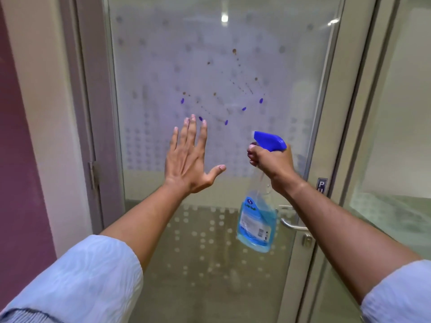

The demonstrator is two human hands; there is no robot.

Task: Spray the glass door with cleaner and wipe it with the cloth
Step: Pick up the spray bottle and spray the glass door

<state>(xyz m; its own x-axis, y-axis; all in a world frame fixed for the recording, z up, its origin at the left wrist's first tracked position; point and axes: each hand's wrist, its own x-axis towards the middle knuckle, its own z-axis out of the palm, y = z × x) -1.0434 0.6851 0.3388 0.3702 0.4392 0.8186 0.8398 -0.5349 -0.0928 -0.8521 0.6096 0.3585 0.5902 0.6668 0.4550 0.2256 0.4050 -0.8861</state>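
Observation:
A frosted glass door [163, 54] with a dot pattern fills the view. Brown spots and several purple blobs [233, 89] mark its middle. My right hand [270, 164] grips the neck of a spray bottle [256, 220], clear with blue liquid and a blue trigger head whose nozzle points left toward the glass. My left hand [189, 159] is raised flat with fingers spread, close to or touching the glass just below the marks, and holds nothing. No cloth is in view.
A metal lever handle [292, 226] with a lock below it sits at the door's right edge, under a small sign [321, 184]. The door frame and a hinge [93, 173] stand at left, beside a maroon wall. Another glass panel [401, 136] is at right.

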